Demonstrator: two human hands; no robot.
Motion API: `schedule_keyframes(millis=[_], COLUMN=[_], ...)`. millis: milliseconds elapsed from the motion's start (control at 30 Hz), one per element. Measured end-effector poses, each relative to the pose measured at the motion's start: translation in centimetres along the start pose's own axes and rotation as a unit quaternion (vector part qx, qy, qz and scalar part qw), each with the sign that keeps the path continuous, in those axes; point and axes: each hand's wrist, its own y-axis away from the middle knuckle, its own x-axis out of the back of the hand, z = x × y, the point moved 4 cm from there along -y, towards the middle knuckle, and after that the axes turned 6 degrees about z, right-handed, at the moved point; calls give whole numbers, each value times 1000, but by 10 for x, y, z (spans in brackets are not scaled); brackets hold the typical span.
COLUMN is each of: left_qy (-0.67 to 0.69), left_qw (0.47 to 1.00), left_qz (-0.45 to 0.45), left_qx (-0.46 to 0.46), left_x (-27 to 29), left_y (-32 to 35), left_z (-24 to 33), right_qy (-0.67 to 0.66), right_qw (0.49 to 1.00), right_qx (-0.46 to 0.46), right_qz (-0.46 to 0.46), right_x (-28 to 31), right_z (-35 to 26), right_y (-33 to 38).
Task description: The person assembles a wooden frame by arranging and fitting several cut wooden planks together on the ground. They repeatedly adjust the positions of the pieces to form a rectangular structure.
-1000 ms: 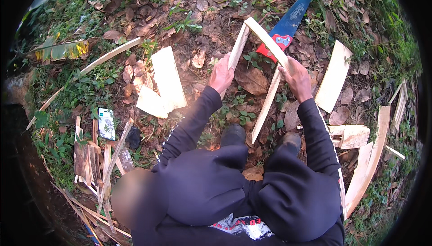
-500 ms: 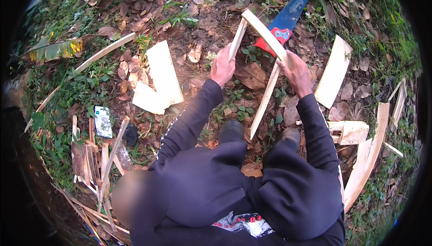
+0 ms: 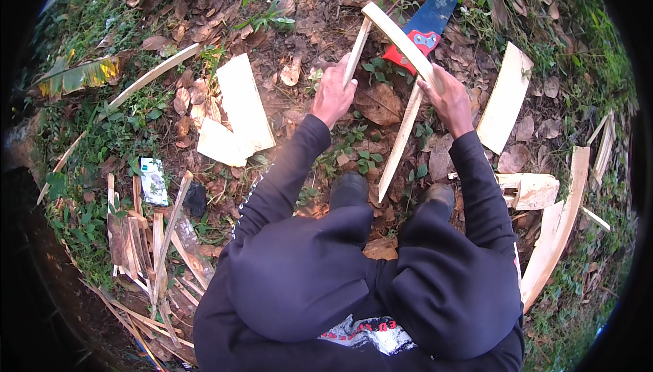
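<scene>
My left hand [image 3: 333, 93] is closed round a short pale wooden strip [image 3: 358, 51]. Its top end meets a longer, flat wooden strip [image 3: 398, 37], making a peaked corner; whether they are fastened I cannot tell. At the lower end of that longer strip, my right hand [image 3: 450, 103] grips it between thumb and fingers. A third narrow strip [image 3: 400, 144] slants from beside the right hand down toward my boots; whether it joins the others is unclear. Just beyond the peak lies a handsaw with a blue blade [image 3: 441, 10] and red handle [image 3: 408, 52], partly behind the longer strip.
Flat pale boards [image 3: 245, 103] lie left on leaf-strewn ground, another board [image 3: 505, 96] at right. A notched wood block [image 3: 534, 191] and a long curved slab [image 3: 561, 225] sit near my right arm. Split sticks [image 3: 160, 249] and a white packet [image 3: 154, 181] are at lower left.
The view has shifted slightly, and a blurred round patch at lower left is gone. Both hands keep their hold on the strips, with almost no other movement.
</scene>
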Motion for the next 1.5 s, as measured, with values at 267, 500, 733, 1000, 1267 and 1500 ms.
schedule_keyframes(millis=[267, 500, 733, 1000, 1267, 1500], left_qy=[-1, 5, 27, 32, 24, 34], left_qw=[999, 1000, 1000, 999, 999, 999], left_qz=[-13, -2, 0, -3, -6, 1], left_qx=[39, 15, 14, 17, 24, 19], left_x=[-4, -3, -3, -2, -3, -4], left_y=[4, 3, 0, 2, 2, 2], left_z=[0, -6, -7, -5, -9, -13], right_qy=[1, 0, 3, 16, 12, 13], right_qw=[1000, 1000, 1000, 999, 1000, 1000], right_qx=[-3, -4, -10, -28, -16, -21], right_qz=[-4, -4, -5, -10, 2, -6], right_x=[0, 1, 1, 2, -1, 1], right_z=[1, -4, -2, -4, 0, -4], right_y=[1, 0, 1, 2, 2, 2])
